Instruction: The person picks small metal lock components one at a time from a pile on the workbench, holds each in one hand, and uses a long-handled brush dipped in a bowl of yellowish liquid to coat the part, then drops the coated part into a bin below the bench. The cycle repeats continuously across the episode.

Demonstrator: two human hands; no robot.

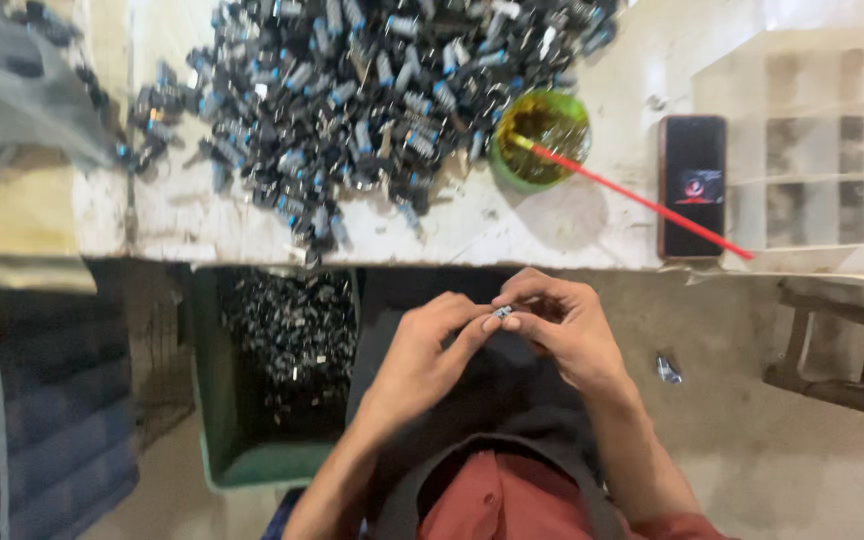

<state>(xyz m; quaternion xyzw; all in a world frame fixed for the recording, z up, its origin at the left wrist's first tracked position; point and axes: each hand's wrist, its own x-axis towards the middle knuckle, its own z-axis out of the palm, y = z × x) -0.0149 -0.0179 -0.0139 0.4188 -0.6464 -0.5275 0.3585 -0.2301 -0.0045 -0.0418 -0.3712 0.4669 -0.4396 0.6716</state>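
Workbench clutter and bins around the seated worker

Beyond the fingers, a worn white table carries a wide heap of small dark and blue metal parts, well apart from them. Just beyond and slightly right of the fingers stands a green bowl of yellowish liquid, with a red stick slanting out of it to the right, across a dark phone lying flat. A pale compartmented tray sits farther right. Left of the fingers and lower, a green crate holds more dark parts. One stray metal piece lies on the floor to their right, near a dark wooden frame.
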